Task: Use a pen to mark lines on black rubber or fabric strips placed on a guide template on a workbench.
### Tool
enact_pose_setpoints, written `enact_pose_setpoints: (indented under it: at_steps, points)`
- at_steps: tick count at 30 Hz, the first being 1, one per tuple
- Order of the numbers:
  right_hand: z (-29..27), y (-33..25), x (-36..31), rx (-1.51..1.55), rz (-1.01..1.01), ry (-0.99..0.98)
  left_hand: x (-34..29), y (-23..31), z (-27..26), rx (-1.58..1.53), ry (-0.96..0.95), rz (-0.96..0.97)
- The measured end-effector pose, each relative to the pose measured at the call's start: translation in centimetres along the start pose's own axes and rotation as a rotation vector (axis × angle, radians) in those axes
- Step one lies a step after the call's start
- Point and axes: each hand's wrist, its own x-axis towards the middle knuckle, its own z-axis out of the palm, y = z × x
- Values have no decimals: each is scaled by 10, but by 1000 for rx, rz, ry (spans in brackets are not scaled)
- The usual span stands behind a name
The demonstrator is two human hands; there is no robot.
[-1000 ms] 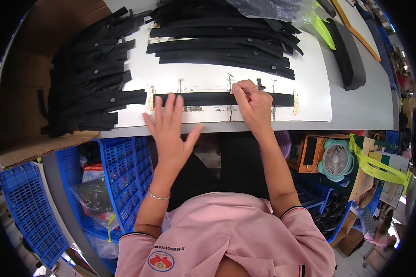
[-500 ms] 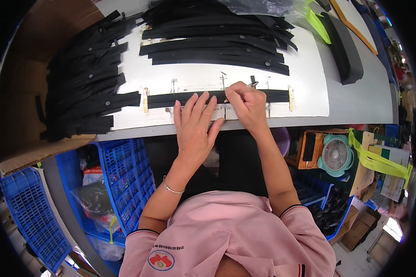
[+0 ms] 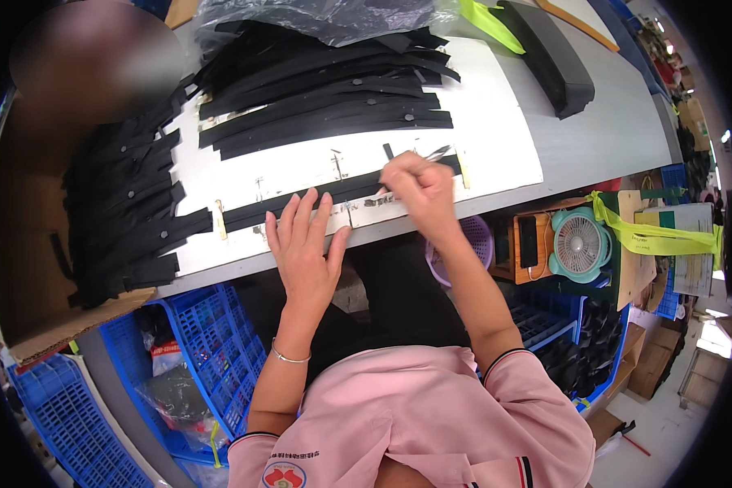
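Note:
A long black fabric strip [image 3: 248, 215] lies across a white board [image 3: 496, 114], between two short pieces of yellowish tape. My left hand [image 3: 305, 256] rests on it with flat, spread fingers, tips touching the strip and palm toward the table's near edge. To the right, my right hand [image 3: 419, 195] is closed around a slim pen-like tool [image 3: 440, 153], its point low near the strip's lower edge. A small dark stick end [image 3: 388, 151] shows beside the right knuckles; I cannot tell whether it belongs to the held tool. Dark lines mark the board around the strip.
Several black strips [image 3: 325, 114] lie beyond, under clear plastic [image 3: 325, 20]. More strips [image 3: 114, 211] fill a cardboard box at left. A black case [image 3: 549, 61] is at far right. Below the edge are blue baskets [image 3: 211, 350], a purple basket [image 3: 473, 244] and a fan [image 3: 581, 244].
The whole view has turned and shifted. My right hand has moved rightward along the strip, away from the board's middle mark. The left hand stays at about the same part of the strip.

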Motion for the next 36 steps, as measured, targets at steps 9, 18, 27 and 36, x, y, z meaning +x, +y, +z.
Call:
enact_pose_setpoints:
  at_steps: [9,18,27,36]
  points:
    - [-64,22,10,-145,220,172,0,-1,0,34,-4,15]
    - [-61,18,11,-208,171,156,40,47,26,-213,55,56]
    - [-60,25,9,-302,110,129,65,62,69,-265,92,103]
    - [-58,19,8,-300,93,133,65,63,67,-220,91,103]
